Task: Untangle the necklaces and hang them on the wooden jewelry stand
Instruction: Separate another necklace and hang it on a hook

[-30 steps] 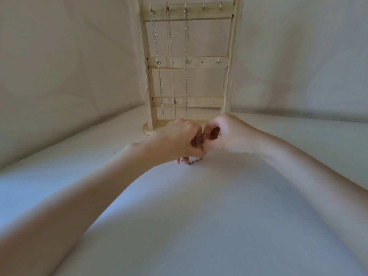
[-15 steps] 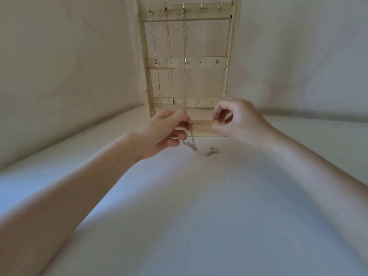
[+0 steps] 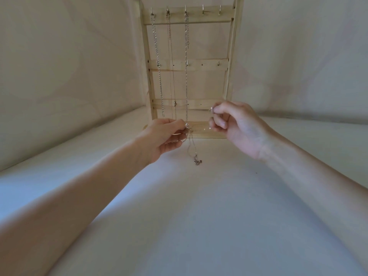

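Observation:
A wooden jewelry stand (image 3: 231, 56) rises at the back centre, with three chains (image 3: 157, 56) hanging from the left hooks of its top bar. My left hand (image 3: 165, 138) pinches a thin loose necklace (image 3: 194, 154) in front of the stand's base. The necklace droops down to the white surface, where its clasp end lies bunched. My right hand (image 3: 237, 126) is raised to the right and pinches the other end of that fine chain between thumb and forefinger. The strand between the two hands is barely visible.
Two free hooks (image 3: 211, 11) remain at the right of the stand's top bar. White cloth covers the surface (image 3: 199, 216) and the backdrop behind the stand.
Both hands rose from the surface and moved apart. The necklace came up with them and now stretches between them, its bunched end trailing on the cloth.

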A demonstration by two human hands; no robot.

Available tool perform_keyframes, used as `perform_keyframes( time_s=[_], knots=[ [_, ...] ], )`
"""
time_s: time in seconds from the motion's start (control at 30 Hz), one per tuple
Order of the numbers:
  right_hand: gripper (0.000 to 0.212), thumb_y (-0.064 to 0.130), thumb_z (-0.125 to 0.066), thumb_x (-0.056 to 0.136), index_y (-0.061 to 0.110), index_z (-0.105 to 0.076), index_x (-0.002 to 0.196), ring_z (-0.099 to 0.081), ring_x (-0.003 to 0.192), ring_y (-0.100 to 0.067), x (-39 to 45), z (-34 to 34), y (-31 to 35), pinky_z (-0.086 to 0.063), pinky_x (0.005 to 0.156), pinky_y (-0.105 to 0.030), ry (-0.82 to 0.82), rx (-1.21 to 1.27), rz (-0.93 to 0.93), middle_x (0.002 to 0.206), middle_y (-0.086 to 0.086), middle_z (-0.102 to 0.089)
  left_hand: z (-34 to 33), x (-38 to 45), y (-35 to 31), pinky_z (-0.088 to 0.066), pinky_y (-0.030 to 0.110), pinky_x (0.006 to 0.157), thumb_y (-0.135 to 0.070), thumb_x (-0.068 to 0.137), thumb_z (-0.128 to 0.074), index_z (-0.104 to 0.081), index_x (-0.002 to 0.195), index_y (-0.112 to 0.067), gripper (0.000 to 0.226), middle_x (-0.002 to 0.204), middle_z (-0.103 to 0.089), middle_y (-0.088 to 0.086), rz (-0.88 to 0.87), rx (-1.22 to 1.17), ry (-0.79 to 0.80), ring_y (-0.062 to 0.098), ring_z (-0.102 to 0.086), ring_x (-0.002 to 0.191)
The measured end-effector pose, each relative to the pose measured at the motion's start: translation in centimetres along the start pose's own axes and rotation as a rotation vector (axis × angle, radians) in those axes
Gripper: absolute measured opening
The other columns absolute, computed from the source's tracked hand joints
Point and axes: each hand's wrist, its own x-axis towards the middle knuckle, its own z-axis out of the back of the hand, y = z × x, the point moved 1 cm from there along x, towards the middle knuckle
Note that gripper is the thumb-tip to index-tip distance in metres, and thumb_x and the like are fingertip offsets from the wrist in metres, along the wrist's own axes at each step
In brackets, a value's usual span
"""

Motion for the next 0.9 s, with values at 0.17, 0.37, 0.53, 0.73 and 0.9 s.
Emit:
perform_keyframes(
  time_s=[0.17,0.37,0.53,0.73,0.9],
  knots=[
    [0.011,0.006,-0.051,0.085,0.008,-0.051,0.075,-0.031,0.039,-0.01,-0.1,0.1,-0.1,-0.021,0.04,-0.02,0.065,-0.354,-0.03,0.041,0.005,-0.039,1.1,0.4,-0.7,-0.057,0.021,0.056,-0.002,0.089,-0.048,-0.05,0.07,-0.007,0.019,0.063,-0.055,0.005,0.057,-0.47,0.005,0.014,-0.061,0.057],
    [0.022,0.019,-0.054,0.086,0.012,-0.067,0.07,-0.046,0.048,-0.01,0.0,0.6,-0.9,-0.041,0.057,-0.024,0.053,-1.07,0.12,0.047,0.004,-0.059,1.2,0.8,-0.8,-0.055,0.025,0.064,-0.005,0.09,-0.045,-0.046,0.074,-0.011,0.018,0.061,-0.055,0.001,0.034,-0.48,0.092,0.012,-0.056,0.059],
    [0.05,0.031,-0.07,0.077,0.033,-0.056,0.125,-0.052,0.077,-0.012,0.0,0.2,-0.9,-0.043,0.074,-0.03,0.083,-1.254,0.085,0.07,0.014,-0.06,0.5,0.5,-0.8,-0.053,0.022,0.056,0.0,0.091,-0.047,-0.051,0.081,-0.006,0.013,0.068,-0.054,0.006,0.021,-0.652,0.135,0.01,-0.051,0.052],
    [0.075,0.039,-0.078,0.068,0.036,-0.043,0.135,-0.056,0.089,-0.013,-0.1,0.2,-0.9,-0.046,0.088,-0.038,0.113,-1.216,0.072,0.081,0.012,-0.065,-0.1,-0.2,-1.3,-0.05,0.018,0.056,-0.003,0.09,-0.05,-0.056,0.098,-0.003,0.01,0.069,-0.055,0.003,-0.012,-0.623,0.215,0.008,-0.046,0.052],
    [0.05,0.034,-0.075,0.072,0.034,-0.057,0.119,-0.049,0.068,-0.002,0.0,0.1,-1.1,-0.045,0.072,-0.03,0.155,-1.221,0.035,0.083,0.011,-0.065,-0.3,-0.2,-1.6,-0.041,0.013,0.047,0.003,0.088,-0.048,-0.058,0.101,-0.008,0.019,0.067,-0.043,-0.001,-0.138,-0.436,0.212,0.006,-0.041,0.052]
  ],
)
